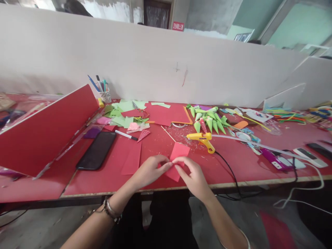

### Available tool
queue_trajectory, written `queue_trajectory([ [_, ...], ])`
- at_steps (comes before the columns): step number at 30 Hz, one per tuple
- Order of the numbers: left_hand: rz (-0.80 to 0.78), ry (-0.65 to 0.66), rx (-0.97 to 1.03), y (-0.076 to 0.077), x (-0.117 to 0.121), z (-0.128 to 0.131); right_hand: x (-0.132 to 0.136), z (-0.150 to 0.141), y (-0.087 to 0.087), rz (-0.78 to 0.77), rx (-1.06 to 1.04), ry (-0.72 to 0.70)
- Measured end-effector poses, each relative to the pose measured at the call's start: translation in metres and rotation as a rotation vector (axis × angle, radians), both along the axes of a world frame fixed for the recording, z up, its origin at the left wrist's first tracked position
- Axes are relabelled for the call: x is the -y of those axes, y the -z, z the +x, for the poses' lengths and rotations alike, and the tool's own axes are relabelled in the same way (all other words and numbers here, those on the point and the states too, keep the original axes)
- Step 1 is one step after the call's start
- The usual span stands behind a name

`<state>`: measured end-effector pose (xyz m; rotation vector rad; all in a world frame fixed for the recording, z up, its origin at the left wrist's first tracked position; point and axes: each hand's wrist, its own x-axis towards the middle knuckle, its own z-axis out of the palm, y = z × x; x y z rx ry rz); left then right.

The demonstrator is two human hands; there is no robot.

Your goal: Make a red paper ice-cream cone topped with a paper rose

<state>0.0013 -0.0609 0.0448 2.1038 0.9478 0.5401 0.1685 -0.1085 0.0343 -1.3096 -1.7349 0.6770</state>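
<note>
A red paper sheet (pixel 180 150) lies at the table's front edge, its lower part showing below my fingers. My left hand (pixel 153 169) comes from the left, thumb and fingers pinched at the sheet's middle. Opposite it, my right hand (pixel 192 175) pinches the same spot, so the fingertips of both hands meet there. Whatever fold or edge sits between the fingertips is hidden. A thin wooden stick (pixel 168 134) lies just beyond the sheet. To the right rests a yellow glue gun (pixel 203 139), its nozzle pointing left.
Left of my hands are red paper pieces (pixel 132 159), a black phone (pixel 96 151) and a marker (pixel 126 135). Green cones (pixel 210 119) are heaped behind the glue gun. Scissors (pixel 140 109) lie among green scraps. A red board (pixel 52 131) leans at left; a white partition (pixel 145 65) closes the back.
</note>
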Motion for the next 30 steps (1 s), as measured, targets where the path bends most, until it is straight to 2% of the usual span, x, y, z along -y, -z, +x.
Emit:
queue_trajectory([
  [2,-0.073,-0.036,0.052,-0.002,-0.003,-0.007,-0.008,-0.007,-0.001,0.025,0.001,-0.01],
  [4,-0.08,-0.071,0.055,-0.002,-0.008,-0.015,-0.014,-0.012,0.002,0.033,-0.002,-0.008],
  [8,0.039,-0.194,-0.045,-0.004,-0.031,-0.04,-0.022,-0.015,0.015,0.021,0.043,-0.01],
  [11,0.179,-0.327,-0.183,-0.006,-0.067,-0.065,-0.022,-0.013,0.027,0.021,0.231,-0.03],
  [14,0.232,-0.441,-0.232,-0.012,-0.115,-0.089,-0.019,-0.014,0.037,0.001,0.396,-0.003],
  [17,0.255,-0.555,-0.269,-0.017,-0.16,-0.103,-0.016,-0.02,0.04,-0.023,0.461,0.031],
  [19,0.267,-0.628,-0.27,-0.019,-0.177,-0.103,-0.016,-0.024,0.04,-0.03,0.464,0.029],
  [21,0.289,-0.66,-0.271,-0.017,-0.18,-0.098,-0.015,-0.027,0.041,-0.026,0.447,0.031],
  [24,0.325,-0.591,-0.275,-0.012,-0.156,-0.083,-0.016,-0.028,0.043,-0.008,0.383,0.049],
  [25,0.326,-0.502,-0.274,-0.01,-0.141,-0.078,-0.016,-0.027,0.043,-0.005,0.351,0.051],
  [27,0.354,-0.181,-0.277,-0.008,-0.108,-0.069,-0.016,-0.024,0.041,-0.008,0.288,0.045],
  [30,0.369,0.207,-0.37,-0.008,-0.059,-0.059,-0.017,-0.017,0.033,-0.029,0.231,-0.01],
])
